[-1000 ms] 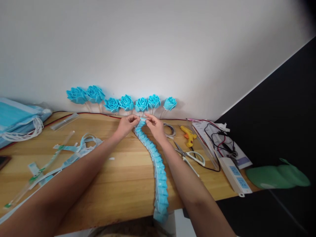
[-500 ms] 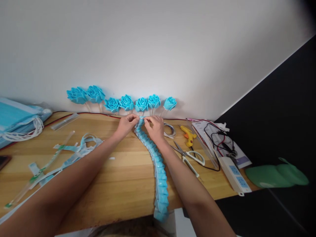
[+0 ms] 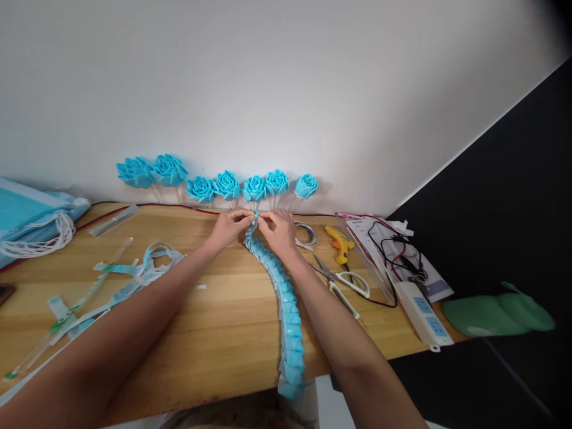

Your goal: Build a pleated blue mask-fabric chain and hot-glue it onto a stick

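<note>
A long strip of folded blue material (image 3: 285,292) runs across the wooden table from its far side and hangs a little over the front edge. At its narrow far end, my left hand (image 3: 230,229) pinches the strip from the left with thumb and forefinger. My right hand (image 3: 277,231) pinches the same end from the right, fingertips close to the left ones. Behind both hands, several blue flowers on thin sticks, one of them a blue flower (image 3: 255,189), lean against the wall.
To the right lie a tape roll (image 3: 306,235), a yellow glue gun (image 3: 340,243), scissors (image 3: 342,283), papers with cables and a power strip (image 3: 423,316). A green bottle-shaped item (image 3: 496,313) is beyond. Blue scraps (image 3: 152,268) and stacked blue sheets (image 3: 31,214) lie left.
The end of the strip between my fingertips has turned and now looks narrower and folded. My hands have drawn slightly closer together. The view has shifted a little.
</note>
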